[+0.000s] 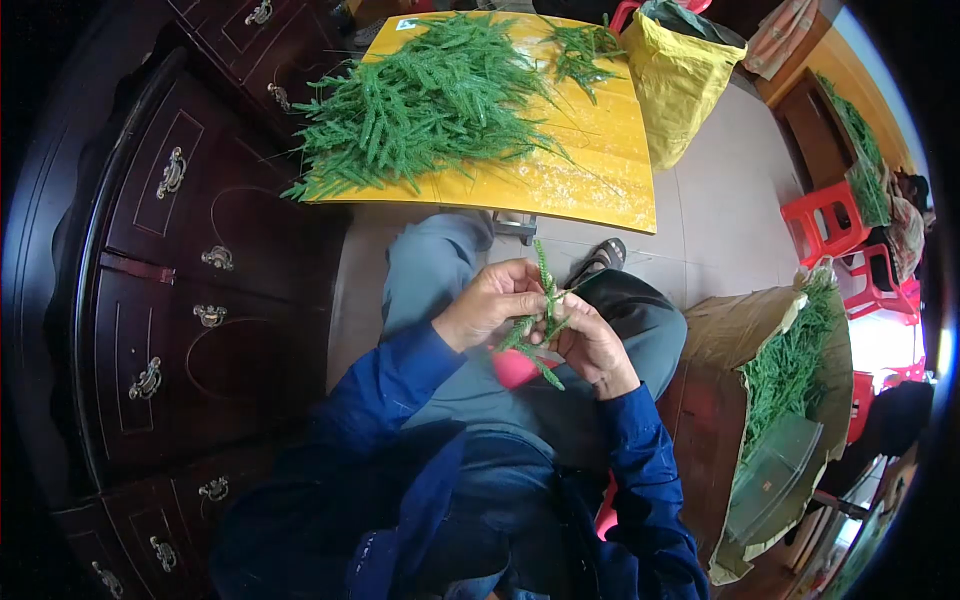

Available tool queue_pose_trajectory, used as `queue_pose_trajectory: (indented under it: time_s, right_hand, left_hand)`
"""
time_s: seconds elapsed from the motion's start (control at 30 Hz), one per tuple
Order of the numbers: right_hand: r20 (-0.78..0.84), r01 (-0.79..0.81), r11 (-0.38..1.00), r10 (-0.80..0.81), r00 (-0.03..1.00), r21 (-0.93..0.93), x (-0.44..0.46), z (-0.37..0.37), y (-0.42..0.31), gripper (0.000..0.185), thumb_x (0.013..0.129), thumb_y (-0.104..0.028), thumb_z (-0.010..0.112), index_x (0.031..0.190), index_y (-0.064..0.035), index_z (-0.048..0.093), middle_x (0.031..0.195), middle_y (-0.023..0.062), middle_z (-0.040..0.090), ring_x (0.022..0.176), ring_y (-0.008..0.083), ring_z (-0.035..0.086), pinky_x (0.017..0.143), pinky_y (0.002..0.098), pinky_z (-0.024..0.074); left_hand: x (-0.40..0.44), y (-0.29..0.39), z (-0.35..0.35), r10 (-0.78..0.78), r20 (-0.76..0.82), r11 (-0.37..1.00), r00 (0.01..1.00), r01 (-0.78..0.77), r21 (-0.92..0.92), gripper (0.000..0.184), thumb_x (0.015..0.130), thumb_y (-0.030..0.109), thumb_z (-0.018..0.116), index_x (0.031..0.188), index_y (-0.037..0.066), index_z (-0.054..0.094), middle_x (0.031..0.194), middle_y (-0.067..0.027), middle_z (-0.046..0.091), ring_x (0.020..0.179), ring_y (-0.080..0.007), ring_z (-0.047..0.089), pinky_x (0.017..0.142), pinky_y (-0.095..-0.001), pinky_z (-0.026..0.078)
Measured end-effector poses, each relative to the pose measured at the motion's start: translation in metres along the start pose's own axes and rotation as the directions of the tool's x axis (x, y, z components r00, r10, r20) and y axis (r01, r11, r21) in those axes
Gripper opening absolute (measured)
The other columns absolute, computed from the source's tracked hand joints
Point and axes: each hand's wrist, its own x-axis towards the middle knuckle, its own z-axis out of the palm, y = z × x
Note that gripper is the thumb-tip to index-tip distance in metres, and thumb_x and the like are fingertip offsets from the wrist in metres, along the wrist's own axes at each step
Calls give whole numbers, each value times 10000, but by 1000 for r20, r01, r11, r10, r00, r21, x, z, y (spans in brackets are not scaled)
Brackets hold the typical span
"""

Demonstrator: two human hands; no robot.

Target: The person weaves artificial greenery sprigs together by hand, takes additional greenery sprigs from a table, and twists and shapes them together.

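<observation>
Above my lap, my left hand (497, 302) pinches a green artificial sprig (545, 268) between thumb and fingers. My right hand (588, 343) grips the same sprig from the other side, its fingertips close to those of my left hand. One end of the sprig points up toward the table, and other leafy ends hang below the fingers. Beyond my knees, a large pile of similar green sprigs (420, 105) lies on the yellow table (600, 170). A smaller bunch (583, 58) rests at the table's far right.
A yellow sack (680, 85) stands right of the table. An open cardboard box (735, 325) with green sprigs is at my right. Red stools (825, 225) stand farther right. Dark wooden drawers (160, 250) line the left side.
</observation>
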Motion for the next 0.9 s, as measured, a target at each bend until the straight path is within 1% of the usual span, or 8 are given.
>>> queue_pose_trajectory:
  time_s: [0.1, 0.17, 0.27, 0.4, 0.5, 0.7, 0.8, 0.9]
  right_hand:
    - [75, 132, 988, -126, 989, -84, -3, 11, -3, 221, 909, -137, 654, 1091, -54, 562, 956, 62, 656, 876, 170, 656, 790, 293, 521]
    - [43, 162, 974, -157, 987, -158, -1, 9, 1, 231, 890, -97, 678, 1083, -57, 558, 945, 44, 649, 836, 134, 637, 745, 263, 507]
    - [-28, 177, 941, -193, 981, -289, 4, 3, 11, 231, 877, -52, 696, 1064, -59, 561, 935, 22, 639, 779, 84, 599, 670, 220, 473]
    - [-108, 163, 886, -231, 967, -435, 4, 5, 16, 170, 897, -64, 697, 1021, -53, 581, 908, 0, 630, 715, 36, 548, 585, 185, 429]
    - [-86, 198, 902, -249, 965, -383, 5, 2, 18, 96, 926, -84, 664, 983, -52, 595, 883, 0, 633, 707, 44, 559, 585, 189, 440]
    - [-187, 44, 994, -62, 980, -98, 0, 13, 6, 131, 967, -116, 570, 1050, -26, 617, 909, 38, 656, 721, 116, 599, 657, 243, 497]
    - [-90, 75, 997, -75, 993, 0, 3, 6, 8, 158, 951, -83, 557, 1076, -11, 620, 948, 52, 658, 748, 137, 604, 700, 271, 507]
    - [-97, 108, 994, -105, 990, 25, 5, 1, 10, 167, 940, -82, 549, 1073, -8, 618, 967, 61, 656, 764, 149, 598, 727, 292, 504]
  left_hand:
    - [2, -1, -2, 55, -50, 998, 997, -54, 16, 145, 934, 55, 629, 1075, 49, 592, 911, -39, 668, 756, -104, 646, 675, -245, 528]
    - [5, -8, -5, 140, -139, 987, 980, -126, 99, 142, 922, 30, 626, 1056, 68, 598, 930, -23, 675, 804, -93, 647, 725, -232, 515]
    - [4, -9, 0, 182, -140, 974, 973, -159, 161, 153, 915, -2, 600, 1049, 72, 595, 934, -10, 660, 862, -89, 636, 792, -242, 501]
    - [6, -19, -5, 182, -173, 965, 968, -143, 219, 158, 913, -4, 585, 1053, 68, 592, 941, -10, 651, 875, -85, 633, 796, -243, 501]
    - [7, -16, -3, 161, -179, 972, 970, -125, 200, 164, 920, 10, 580, 1075, 60, 588, 948, -16, 649, 865, -82, 627, 796, -245, 499]
    - [4, -11, 3, 44, -201, 997, 979, -31, 64, 199, 926, 27, 564, 1124, 52, 575, 947, -29, 636, 836, -90, 618, 746, -256, 520]
    - [5, -12, 1, 53, -196, 998, 979, -44, 50, 170, 928, 27, 563, 1095, 59, 569, 948, -38, 636, 824, -99, 623, 713, -254, 534]
    - [7, -19, -6, 81, -184, 997, 980, -79, 16, 147, 936, 34, 571, 1075, 79, 560, 941, -43, 648, 808, -110, 637, 671, -250, 545]
